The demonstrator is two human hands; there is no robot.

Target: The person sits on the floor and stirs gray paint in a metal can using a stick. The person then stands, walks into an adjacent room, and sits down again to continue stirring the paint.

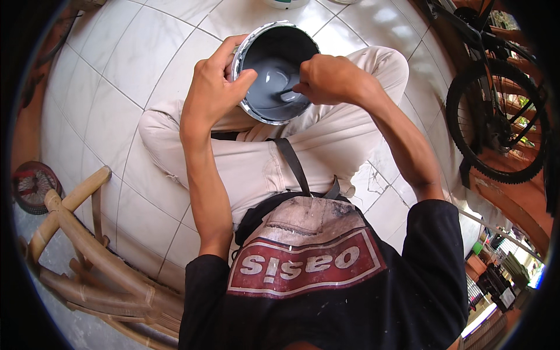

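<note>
A round paint bucket with a smeared pale rim is tilted toward me in front of my crossed legs. Thick grey paint covers its bottom, with a swirl in the middle. My left hand grips the bucket's left side, thumb over the rim and fingers around the outside. Over the right rim, my right hand is closed around a thin stirring stick. The stick's lower end reaches into the paint; its upper part is hidden in my fist, so its full shape does not show.
White floor tiles lie around my legs. Part of another white container shows at the top edge. A bamboo chair stands at lower left, a small spoked wheel beyond it. On the right is a bicycle wheel.
</note>
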